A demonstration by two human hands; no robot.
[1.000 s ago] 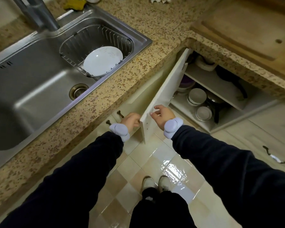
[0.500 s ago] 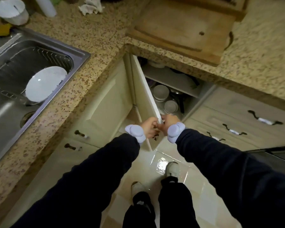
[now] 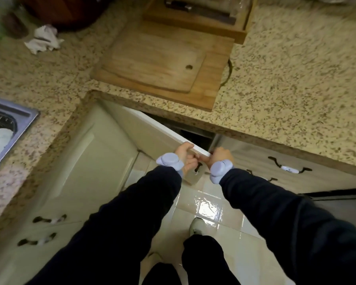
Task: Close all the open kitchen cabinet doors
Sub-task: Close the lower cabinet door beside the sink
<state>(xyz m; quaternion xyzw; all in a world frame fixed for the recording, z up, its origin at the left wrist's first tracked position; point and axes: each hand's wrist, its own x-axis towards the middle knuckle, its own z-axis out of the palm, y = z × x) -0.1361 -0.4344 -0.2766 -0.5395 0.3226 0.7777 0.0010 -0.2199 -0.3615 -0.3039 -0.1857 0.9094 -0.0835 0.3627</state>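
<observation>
Both hands on a cabinet door, nearly shut, under the bench corner.

The cabinet door (image 3: 152,132) stands ajar just below the cutting board (image 3: 162,64) on the speckled bench (image 3: 286,79), a narrow dark gap showing at its free edge. The left hand (image 3: 185,155) curls over the door's top edge, fingers closed on it; the right hand (image 3: 221,155) is closed against the free edge beside it, near the drawer handle (image 3: 289,167).

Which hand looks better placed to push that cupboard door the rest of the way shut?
Probably the left. The left hand curls over the top edge of the cabinet door, so it can push. The right hand sits at the door's free corner, beside the remaining gap.
</observation>
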